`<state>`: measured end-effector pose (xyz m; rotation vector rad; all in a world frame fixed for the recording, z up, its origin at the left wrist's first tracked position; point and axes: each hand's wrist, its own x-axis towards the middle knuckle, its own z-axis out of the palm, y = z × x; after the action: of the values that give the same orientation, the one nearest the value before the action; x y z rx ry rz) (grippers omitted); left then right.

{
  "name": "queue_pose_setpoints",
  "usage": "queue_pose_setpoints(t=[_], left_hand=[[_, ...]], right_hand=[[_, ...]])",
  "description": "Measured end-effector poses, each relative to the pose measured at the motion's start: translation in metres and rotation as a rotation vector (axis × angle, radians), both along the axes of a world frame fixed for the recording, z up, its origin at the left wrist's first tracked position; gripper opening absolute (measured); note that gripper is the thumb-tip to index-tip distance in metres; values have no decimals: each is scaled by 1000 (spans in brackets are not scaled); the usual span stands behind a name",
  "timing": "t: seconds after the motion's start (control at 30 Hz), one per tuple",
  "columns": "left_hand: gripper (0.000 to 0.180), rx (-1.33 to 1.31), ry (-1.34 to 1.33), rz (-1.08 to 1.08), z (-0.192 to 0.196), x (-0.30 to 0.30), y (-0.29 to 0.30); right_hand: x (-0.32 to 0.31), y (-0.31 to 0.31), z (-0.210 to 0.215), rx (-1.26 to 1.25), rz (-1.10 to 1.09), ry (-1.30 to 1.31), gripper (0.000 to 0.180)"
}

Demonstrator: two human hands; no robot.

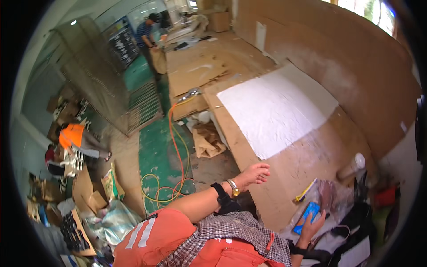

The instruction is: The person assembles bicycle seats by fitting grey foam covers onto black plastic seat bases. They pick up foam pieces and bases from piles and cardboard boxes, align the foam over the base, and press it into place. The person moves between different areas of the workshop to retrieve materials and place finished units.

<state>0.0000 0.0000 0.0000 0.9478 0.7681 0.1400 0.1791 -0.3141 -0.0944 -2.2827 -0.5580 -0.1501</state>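
Note:
My left hand [254,175] hangs in front of the table's near edge, a metal-banded watch [233,187] on its wrist. Its fingers are slightly bent and hold nothing that I can see. At the lower right, my right hand [312,228] grips a phone [307,217], a flat rectangle showing bright blue. Clear plastic wrapping [336,200] lies just beyond it, with a yellow tool-like strip [306,190] near that. A large white sheet [280,109] is spread over the brown tabletop [329,153] ahead of both hands.
Orange and yellow hoses [173,133] loop across the green floor [153,151]. Crumpled brown paper [207,140] lies beside the table. A pale roll [351,167] stands at the right. One person [144,35] stands at the far table; another in orange [73,135] bends at left.

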Motion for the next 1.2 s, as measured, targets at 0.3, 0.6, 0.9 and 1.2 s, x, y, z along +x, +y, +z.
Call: queue_pose_setpoints(t=[0.3,0.6,0.9,1.2], left_hand=[[20,1172,-449,103,188,-128,39],[43,1732,-549,209,301,-268,9],[8,1773,-100,1009,217,-482,101],[4,878,374,1098,41,-600,125]], right_hand=[[-112,126,109,-76,855,248,35],[-269,258,147,-228,1510,147,34],[-396,355,118,-356,1762,161,33],[-496,481,103,-358,1912,555,29]])
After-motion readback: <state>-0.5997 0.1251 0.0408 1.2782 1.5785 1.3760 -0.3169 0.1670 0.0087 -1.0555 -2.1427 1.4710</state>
